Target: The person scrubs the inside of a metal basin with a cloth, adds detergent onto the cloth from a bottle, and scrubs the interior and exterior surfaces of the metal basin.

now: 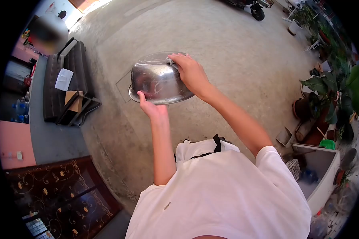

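A shiny stainless steel basin (155, 81) is held up in front of me, tilted with its base upward and away from me. My left hand (153, 108) grips its rim from below, the thumb on the outer wall and the other fingers mostly hidden. Over the far right of the base, my right hand (190, 73) presses a small grey scouring pad (170, 61) against the metal. Most of the pad is covered by the fingers. Water drops or specks dot the basin's side.
Concrete floor (243, 79) spreads below and ahead. At left stands a dark sofa (77, 65) with a white item and a cardboard box. Potted plants (327, 89) line the right, near a white-edged sink (323, 175). A vehicle wheel (257, 12) shows at the top.
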The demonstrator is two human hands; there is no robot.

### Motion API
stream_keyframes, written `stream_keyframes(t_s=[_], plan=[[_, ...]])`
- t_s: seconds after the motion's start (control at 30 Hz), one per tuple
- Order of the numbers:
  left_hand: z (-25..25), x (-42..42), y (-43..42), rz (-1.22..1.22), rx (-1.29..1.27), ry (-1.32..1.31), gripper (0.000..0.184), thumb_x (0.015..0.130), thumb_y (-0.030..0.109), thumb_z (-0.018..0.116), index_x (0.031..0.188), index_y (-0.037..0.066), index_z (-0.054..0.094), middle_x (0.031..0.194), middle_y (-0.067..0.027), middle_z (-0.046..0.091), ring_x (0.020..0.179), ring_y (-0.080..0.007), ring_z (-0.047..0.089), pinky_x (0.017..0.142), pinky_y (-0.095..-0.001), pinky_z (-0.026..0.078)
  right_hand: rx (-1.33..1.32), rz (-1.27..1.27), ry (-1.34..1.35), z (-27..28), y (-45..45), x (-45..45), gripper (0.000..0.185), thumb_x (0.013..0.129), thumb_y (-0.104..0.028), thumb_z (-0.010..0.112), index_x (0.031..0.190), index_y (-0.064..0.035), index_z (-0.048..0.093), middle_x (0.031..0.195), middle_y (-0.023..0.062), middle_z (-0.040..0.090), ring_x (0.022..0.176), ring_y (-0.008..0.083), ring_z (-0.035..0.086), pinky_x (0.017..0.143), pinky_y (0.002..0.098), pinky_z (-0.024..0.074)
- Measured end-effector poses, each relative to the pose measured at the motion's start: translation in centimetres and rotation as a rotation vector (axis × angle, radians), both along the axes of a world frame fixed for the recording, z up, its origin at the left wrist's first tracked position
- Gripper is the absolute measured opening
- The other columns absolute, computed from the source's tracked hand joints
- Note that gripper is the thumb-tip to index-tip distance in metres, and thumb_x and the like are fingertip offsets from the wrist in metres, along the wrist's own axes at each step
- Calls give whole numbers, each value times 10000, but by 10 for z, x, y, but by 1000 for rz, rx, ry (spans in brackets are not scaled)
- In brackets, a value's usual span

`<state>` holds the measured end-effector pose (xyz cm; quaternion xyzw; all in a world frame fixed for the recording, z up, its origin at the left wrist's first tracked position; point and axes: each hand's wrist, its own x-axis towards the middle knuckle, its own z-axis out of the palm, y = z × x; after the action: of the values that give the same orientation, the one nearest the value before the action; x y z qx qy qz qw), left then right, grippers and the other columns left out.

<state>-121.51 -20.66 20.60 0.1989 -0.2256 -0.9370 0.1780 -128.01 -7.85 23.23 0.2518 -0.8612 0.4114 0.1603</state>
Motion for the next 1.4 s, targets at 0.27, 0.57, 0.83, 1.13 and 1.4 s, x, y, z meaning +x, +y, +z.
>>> stream_keyframes(t_s=[0.27,0.57,0.83,1.13,1.4], plan=[[9,-9,-21,48,34,-31,519,953,408,267,1301,36,367,1329,-122,408,1224,-285,392,1020,-456,312,74,258,230,6,-55,-3,435,755,109,469,1156,-44,538,1263,140,486,1183,302,450,1043,416,326],[-12,-11,-24,151,-2,-16,511,957,402,261,1290,33,383,1312,-129,426,1220,-284,397,1017,-447,321,123,417,285,0,-61,-7,552,696,144,486,1212,-52,510,1308,123,455,1238,288,397,1031,413,344],[-9,-28,8,284,-53,0,498,958,381,269,1285,24,384,1304,-135,434,1203,-298,416,1014,-457,328,112,405,334,12,-31,-20,438,741,69,478,1172,-5,511,1245,170,487,1211,309,423,1006,403,363],[10,-33,76,372,-78,-38,487,952,379,329,1273,20,399,1302,-125,438,1187,-270,433,999,-432,339,63,564,276,19,27,-40,476,702,131,440,1137,-17,564,1254,124,500,1191,293,445,990,396,388],[15,-23,90,499,-115,-3,462,947,370,378,1236,14,436,1259,-119,477,1139,-267,469,970,-425,363,2,590,33,25,71,-55,394,757,52,426,1111,-26,580,1180,143,552,1061,327,533,861,389,459]])
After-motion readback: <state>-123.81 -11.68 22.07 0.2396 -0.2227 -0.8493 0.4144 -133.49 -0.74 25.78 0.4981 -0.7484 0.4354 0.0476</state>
